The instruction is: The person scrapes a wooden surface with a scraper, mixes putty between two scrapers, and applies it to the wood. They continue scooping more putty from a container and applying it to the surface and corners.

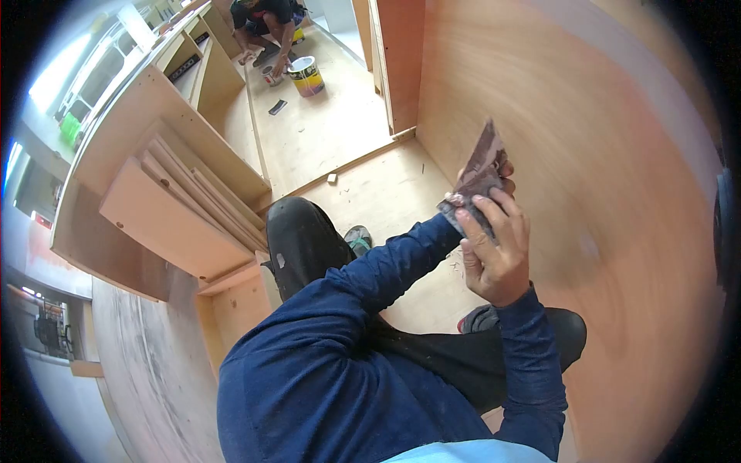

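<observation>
A thin, pointed sheet (480,171), mottled dark grey and pinkish brown, is held up in front of the right wooden panel. My left hand (506,170) grips it from behind. Most of that hand is hidden by the sheet, with fingertips showing past its right edge. My right hand (500,251) has its fingers pressed on the sheet's lower face, the thumb tucked below. The sheet's exact kind I cannot tell. Both arms wear dark blue sleeves, and my knees are bent to either side.
A tall wooden panel (587,177) curves along my right. Several boards (197,193) lean at the left inside a cabinet. Ahead, a co-worker (266,19) crouches by a yellow-and-black bucket (306,77) and a small can (272,76). A small wood block (332,179) lies on the floor.
</observation>
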The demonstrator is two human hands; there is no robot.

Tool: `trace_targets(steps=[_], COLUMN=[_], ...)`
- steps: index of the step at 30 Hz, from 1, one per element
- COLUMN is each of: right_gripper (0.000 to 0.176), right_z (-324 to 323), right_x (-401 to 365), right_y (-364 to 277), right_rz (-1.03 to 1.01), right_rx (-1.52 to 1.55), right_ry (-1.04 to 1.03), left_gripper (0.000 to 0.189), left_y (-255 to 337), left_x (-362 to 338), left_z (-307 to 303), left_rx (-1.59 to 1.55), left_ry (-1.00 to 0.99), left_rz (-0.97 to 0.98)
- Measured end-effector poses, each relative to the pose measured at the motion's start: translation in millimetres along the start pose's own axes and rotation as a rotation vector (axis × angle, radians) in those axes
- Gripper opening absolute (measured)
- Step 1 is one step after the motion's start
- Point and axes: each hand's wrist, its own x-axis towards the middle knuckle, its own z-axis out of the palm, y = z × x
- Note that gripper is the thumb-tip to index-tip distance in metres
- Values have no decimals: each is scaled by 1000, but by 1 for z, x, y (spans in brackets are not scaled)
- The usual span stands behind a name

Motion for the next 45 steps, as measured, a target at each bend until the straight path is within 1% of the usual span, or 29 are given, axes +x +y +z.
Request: trace_targets(steps=[1,2,3,5,7,8,10,11,13,15,17,18,19,21,22,23,24,25,27,28,30,31,34,36,37,39,42,44,45], right_gripper=[30,28,28,27,28,27,26,26,30,33,35,41,41,44,44,44,45,45,42,42,38,38,37,39,39,44,43,42,41], right_z=[-2,-5,-8,-12,-12,-12,-15,-17,-23,-32,-37,-40,-43,-50,-51,-52,-52,-53,-54,-54,-55,-52,-43,-38,-38,-33,-28,-26,-24], right_x=[-2,-2,-2,-5,-6,-5,-6,-6,-5,-8,-19,-21,-21,-21,-20,-18,-15,-15,-20,-21,-19,-16,-6,-15,-20,-26,-25,-24,-24], right_y=[3,7,11,17,24,27,35,38,46,55,65,71,75,78,77,75,75,76,79,81,81,77,67,72,76,83,83,81,82], right_rz=[24,41,34,104,86,104,140,133,278,270,574,607,605,719,723,768,808,801,928,927,974,976,1053,1018,1028,1040,1077,1103,1108], right_rx=[-49,-56,-56,-61,-78,-77,-94,-93,64,49,263,345,344,514,506,596,690,690,966,968,1214,1216,1183,1170,1163,1153,1087,1057,1047], right_ry=[13,28,29,83,99,165,245,250,452,481,667,719,726,756,765,769,772,780,671,673,588,590,713,573,579,460,419,393,402], left_gripper=[40,47,47,51,51,47,41,37,33,30,27,24,22,20,21,23,23,25,27,28,28,28,28,27,27,27,26,25,25], left_y=[-2,-7,-7,-12,-12,-11,-3,-3,6,15,21,22,24,22,19,18,17,17,15,14,11,9,4,-2,-4,-7,-11,-19,-19], left_x=[2,-4,-3,-8,-4,-3,2,1,5,4,10,12,15,17,17,18,18,16,13,13,12,12,12,12,13,13,11,6,4], left_z=[7,-24,-13,20,13,4,16,24,51,27,17,18,18,20,22,24,26,28,29,28,31,34,35,31,28,29,40,48,49], left_rx=[244,722,724,245,309,288,247,495,629,658,683,603,523,587,647,710,714,714,715,660,604,594,603,614,611,606,713,799,799], left_ry=[53,80,77,205,171,167,163,266,369,378,388,475,558,562,567,568,558,514,471,461,454,446,402,367,383,395,372,475,475], left_rz=[188,176,182,-38,-55,-164,-383,-274,-176,-123,-76,-68,-61,-31,5,45,41,49,56,25,-7,1,-3,-21,-4,10,76,179,177])
